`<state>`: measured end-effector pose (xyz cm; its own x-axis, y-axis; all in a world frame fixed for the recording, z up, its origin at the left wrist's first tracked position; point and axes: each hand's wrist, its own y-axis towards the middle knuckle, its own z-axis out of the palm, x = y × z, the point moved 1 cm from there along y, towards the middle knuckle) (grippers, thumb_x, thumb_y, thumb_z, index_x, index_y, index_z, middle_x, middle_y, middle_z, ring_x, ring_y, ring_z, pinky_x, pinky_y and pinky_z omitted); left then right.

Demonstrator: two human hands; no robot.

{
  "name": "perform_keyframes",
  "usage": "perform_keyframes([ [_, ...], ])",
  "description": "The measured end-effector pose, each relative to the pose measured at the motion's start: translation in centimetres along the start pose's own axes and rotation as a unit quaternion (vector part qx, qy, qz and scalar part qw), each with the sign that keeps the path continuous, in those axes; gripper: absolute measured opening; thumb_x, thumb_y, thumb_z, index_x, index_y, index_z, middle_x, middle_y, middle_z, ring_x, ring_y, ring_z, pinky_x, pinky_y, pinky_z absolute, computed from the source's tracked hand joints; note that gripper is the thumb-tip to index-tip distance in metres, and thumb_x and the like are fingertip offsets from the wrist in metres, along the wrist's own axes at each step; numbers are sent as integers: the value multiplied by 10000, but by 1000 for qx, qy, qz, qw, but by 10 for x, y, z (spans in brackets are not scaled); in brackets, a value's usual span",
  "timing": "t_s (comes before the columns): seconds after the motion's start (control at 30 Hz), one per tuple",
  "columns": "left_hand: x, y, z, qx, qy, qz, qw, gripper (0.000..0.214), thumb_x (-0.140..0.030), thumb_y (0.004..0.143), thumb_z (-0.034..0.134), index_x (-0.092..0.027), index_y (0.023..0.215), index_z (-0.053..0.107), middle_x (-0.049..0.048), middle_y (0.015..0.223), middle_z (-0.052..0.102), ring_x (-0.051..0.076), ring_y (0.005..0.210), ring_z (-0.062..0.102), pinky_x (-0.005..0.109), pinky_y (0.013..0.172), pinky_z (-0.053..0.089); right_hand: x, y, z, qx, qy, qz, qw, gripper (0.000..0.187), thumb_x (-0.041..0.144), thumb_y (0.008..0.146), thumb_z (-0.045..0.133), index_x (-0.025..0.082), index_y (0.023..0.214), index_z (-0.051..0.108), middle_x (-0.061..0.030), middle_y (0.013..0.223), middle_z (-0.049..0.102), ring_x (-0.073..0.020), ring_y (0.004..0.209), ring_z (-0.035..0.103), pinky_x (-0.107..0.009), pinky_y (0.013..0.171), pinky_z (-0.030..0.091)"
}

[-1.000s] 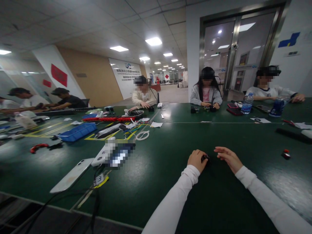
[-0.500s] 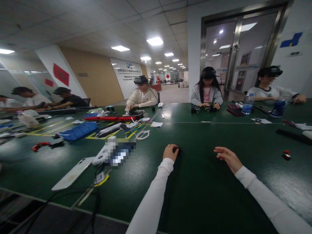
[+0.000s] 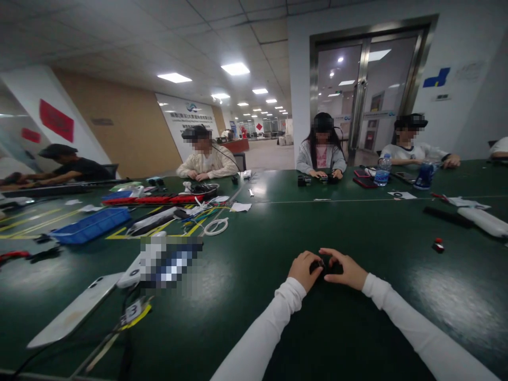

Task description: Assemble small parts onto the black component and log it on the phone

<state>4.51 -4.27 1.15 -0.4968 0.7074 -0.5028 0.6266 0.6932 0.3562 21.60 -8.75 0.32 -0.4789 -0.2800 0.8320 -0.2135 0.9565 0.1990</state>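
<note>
My two hands meet on the green table (image 3: 278,227) straight in front of me, both in white sleeves. My left hand (image 3: 302,269) is curled round a small black object (image 3: 318,264) that shows only between the fingers. My right hand (image 3: 344,268) is bent over the same black object from the right, its fingertips touching it. The object is too small and too covered to name.
A small red-and-black part (image 3: 437,245) lies to the right. A white phone (image 3: 73,316), a blurred device (image 3: 166,260), a white cable coil (image 3: 216,226) and a blue tray (image 3: 90,224) lie to the left. Three people sit across the table, others at far left.
My left hand, which had carried the black object out to the left, has come back to the middle. My right hand has closed in onto it. The view has turned slightly right.
</note>
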Motion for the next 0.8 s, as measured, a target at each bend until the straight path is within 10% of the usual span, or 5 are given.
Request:
perform_keyframes([
  [0.8, 8, 3, -6, -79, -174, -88, 978, 177, -225, 702, 529, -186, 869, 572, 27, 877, 578, 135, 809, 534, 281, 701, 436, -1, 2, -4, 20, -16, 6, 1000, 721, 359, 582, 674, 268, 1216, 344, -49, 1107, 532, -199, 857, 519, -406, 835, 350],
])
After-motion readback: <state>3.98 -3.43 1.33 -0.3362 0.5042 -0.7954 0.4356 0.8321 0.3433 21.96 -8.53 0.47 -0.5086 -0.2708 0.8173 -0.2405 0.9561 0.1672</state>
